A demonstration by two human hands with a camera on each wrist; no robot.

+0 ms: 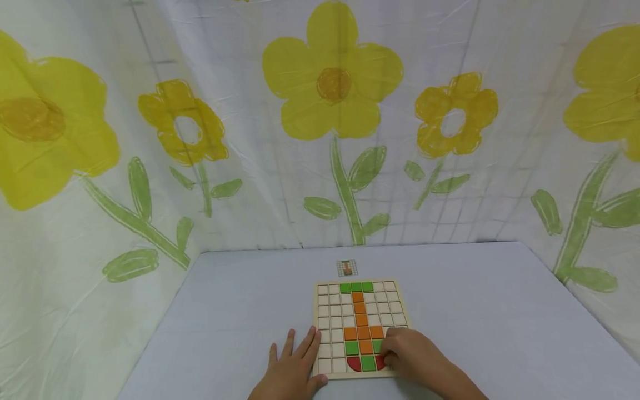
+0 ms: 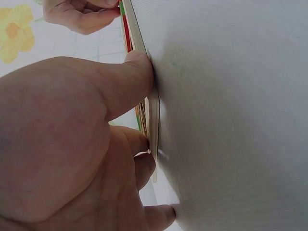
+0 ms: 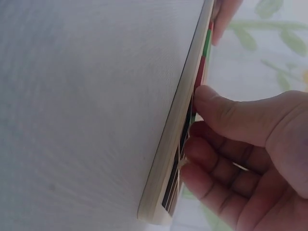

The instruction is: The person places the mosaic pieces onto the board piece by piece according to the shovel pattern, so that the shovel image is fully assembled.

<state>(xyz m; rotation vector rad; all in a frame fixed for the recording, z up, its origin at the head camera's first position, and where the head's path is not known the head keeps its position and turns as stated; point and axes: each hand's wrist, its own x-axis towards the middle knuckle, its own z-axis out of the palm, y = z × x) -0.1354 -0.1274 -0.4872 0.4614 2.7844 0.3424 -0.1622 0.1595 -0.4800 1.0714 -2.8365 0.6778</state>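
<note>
A square wooden puzzle board (image 1: 355, 375) lies on the table, its grid filled with cream, green, orange and red tiles. My left hand (image 1: 292, 371) rests at its left edge, fingers spread, thumb by the near left corner. In the left wrist view the thumb (image 2: 137, 72) lies against the board's side. My right hand (image 1: 417, 355) reaches over the near right part with curled fingers. Its thumb and fingertips pinch a red rounded tile (image 1: 380, 362) beside a green tile (image 1: 368, 364). The right wrist view shows the thumb (image 3: 211, 98) against the red tile's edge (image 3: 199, 72).
A small pattern card (image 1: 347, 268) lies behind the board, showing a similar design on a grid. The pale tabletop (image 1: 240, 300) reaches back to a white curtain (image 1: 260, 211) printed with yellow flowers.
</note>
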